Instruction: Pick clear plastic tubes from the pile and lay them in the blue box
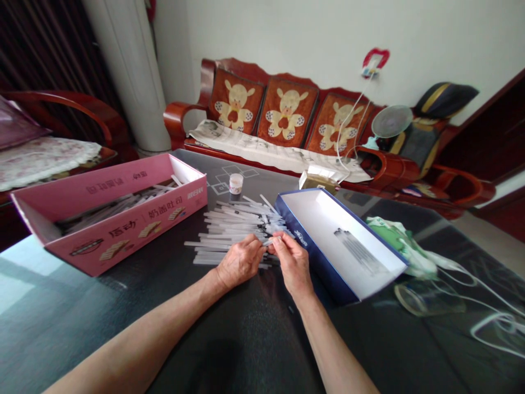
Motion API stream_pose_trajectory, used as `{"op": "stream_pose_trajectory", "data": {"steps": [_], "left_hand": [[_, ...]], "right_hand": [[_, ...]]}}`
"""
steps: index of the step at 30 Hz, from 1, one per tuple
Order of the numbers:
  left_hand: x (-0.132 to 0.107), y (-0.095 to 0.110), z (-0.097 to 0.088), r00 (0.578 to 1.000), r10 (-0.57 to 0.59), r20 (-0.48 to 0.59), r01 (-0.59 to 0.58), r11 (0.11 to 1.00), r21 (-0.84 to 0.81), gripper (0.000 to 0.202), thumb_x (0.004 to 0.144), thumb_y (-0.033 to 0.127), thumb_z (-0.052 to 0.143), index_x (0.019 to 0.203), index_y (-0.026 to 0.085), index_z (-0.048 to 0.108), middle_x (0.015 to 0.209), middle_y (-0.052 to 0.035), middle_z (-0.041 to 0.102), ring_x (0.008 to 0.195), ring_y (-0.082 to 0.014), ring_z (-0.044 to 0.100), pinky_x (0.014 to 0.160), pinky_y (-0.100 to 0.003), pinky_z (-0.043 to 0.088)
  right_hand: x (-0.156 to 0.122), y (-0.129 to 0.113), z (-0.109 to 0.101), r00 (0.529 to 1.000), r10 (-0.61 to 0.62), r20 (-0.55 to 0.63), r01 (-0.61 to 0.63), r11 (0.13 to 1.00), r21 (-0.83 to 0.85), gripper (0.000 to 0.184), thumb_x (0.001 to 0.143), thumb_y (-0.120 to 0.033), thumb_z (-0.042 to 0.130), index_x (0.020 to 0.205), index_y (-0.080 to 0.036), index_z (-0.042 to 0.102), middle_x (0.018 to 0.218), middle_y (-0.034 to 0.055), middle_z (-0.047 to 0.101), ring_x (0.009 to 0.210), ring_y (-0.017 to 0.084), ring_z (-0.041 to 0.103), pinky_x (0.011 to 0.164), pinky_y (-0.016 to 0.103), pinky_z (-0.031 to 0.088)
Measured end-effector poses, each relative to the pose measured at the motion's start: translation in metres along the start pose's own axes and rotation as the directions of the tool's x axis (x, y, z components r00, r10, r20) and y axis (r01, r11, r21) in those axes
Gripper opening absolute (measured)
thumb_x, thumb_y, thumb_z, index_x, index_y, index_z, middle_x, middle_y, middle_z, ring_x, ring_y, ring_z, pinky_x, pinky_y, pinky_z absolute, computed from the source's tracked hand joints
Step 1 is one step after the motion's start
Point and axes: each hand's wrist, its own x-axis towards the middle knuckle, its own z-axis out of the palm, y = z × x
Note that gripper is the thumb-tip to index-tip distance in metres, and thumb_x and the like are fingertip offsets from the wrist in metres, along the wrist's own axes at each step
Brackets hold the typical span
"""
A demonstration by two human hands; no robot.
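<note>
My left hand (239,264) and my right hand (292,264) meet over a dark glossy table (229,339), fingertips pinched together on a thin clear plastic tube (271,240). A loose pile of similar white and clear tubes (233,227) lies just beyond my hands. To the right stands an open blue box with a white inside (324,219), holding a small bundle of clear tubes (357,250). To the left a pink carton (110,230) holds several more tubes.
A small white jar (235,183) stands behind the pile, and a small cardboard box (318,179) behind the blue box. At the right lie a green and white bag (396,241), a clear cup on its side (426,297) and white cables (488,323). A red wooden sofa (287,120) runs along the far side.
</note>
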Motion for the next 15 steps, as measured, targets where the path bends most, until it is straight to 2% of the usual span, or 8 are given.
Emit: {"op": "stream_pose_trajectory", "data": {"steps": [4, 7, 9, 12, 13, 15], "left_hand": [[0.003, 0.003, -0.004, 0.999, -0.034, 0.018, 0.033, 0.998, 0.05, 0.022, 0.097, 0.028, 0.036, 0.092, 0.017, 0.055, 0.086, -0.0045, 0.058, 0.077, -0.0128, 0.059, 0.066, -0.022, 0.051], [0.002, 0.002, -0.005, 0.999, -0.038, -0.031, 0.042, 0.989, 0.141, 0.024, 0.095, 0.032, 0.04, 0.107, 0.017, 0.055, 0.094, -0.0064, 0.061, 0.083, -0.0153, 0.06, 0.068, -0.025, 0.052], [0.002, -0.001, -0.004, 0.996, -0.025, -0.087, 0.042, 0.98, 0.195, 0.024, 0.095, 0.03, 0.042, 0.109, 0.017, 0.056, 0.093, -0.0067, 0.062, 0.083, -0.0166, 0.059, 0.071, -0.028, 0.051], [0.001, -0.006, -0.002, 0.984, 0.002, -0.179, 0.041, 0.971, 0.237, 0.022, 0.093, 0.024, 0.045, 0.108, 0.018, 0.059, 0.092, -0.0074, 0.062, 0.083, -0.0178, 0.056, 0.075, -0.031, 0.05], [0.001, -0.008, -0.002, 0.979, 0.015, -0.203, 0.036, 0.969, 0.245, 0.022, 0.093, 0.023, 0.046, 0.109, 0.018, 0.059, 0.092, -0.0075, 0.062, 0.083, -0.0179, 0.055, 0.075, -0.031, 0.05], [0.002, -0.01, -0.002, 0.972, 0.045, -0.231, 0.016, 0.966, 0.257, 0.022, 0.092, 0.021, 0.047, 0.11, 0.018, 0.059, 0.091, -0.0072, 0.061, 0.082, -0.0177, 0.053, 0.075, -0.031, 0.049]], "right_hand": [[0.003, 0.004, -0.003, 0.998, -0.037, -0.058, 0.04, 0.998, 0.046, 0.028, 0.078, -0.042, 0.065, 0.095, -0.019, 0.065, 0.081, 0.0009, 0.065, 0.07, 0.014, 0.062, 0.07, 0.028, 0.052], [0.008, 0.007, -0.007, 0.981, -0.073, -0.182, 0.085, 0.995, 0.056, 0.033, 0.079, -0.043, 0.063, 0.099, -0.017, 0.063, 0.082, 0.0015, 0.064, 0.069, 0.014, 0.062, 0.07, 0.028, 0.052], [0.01, 0.007, -0.01, 0.967, -0.097, -0.235, 0.106, 0.994, 0.024, 0.038, 0.08, -0.043, 0.061, 0.108, -0.018, 0.06, 0.083, 0.0014, 0.063, 0.07, 0.013, 0.062, 0.07, 0.029, 0.053], [0.01, 0.001, -0.014, 0.957, -0.224, -0.183, 0.181, 0.957, -0.228, 0.035, 0.083, -0.039, 0.057, 0.112, -0.019, 0.059, 0.087, 0.0032, 0.063, 0.076, 0.016, 0.062, 0.073, 0.031, 0.053], [0.01, -0.003, -0.016, 0.946, -0.296, -0.13, 0.234, 0.906, -0.353, 0.03, 0.084, -0.037, 0.055, 0.107, -0.019, 0.061, 0.089, 0.0046, 0.064, 0.08, 0.017, 0.062, 0.075, 0.032, 0.052], [0.009, -0.012, -0.017, 0.903, -0.43, 0.001, 0.351, 0.737, -0.578, 0.021, 0.086, -0.031, 0.052, 0.096, -0.019, 0.066, 0.097, 0.0084, 0.064, 0.092, 0.02, 0.06, 0.085, 0.035, 0.049]]}}
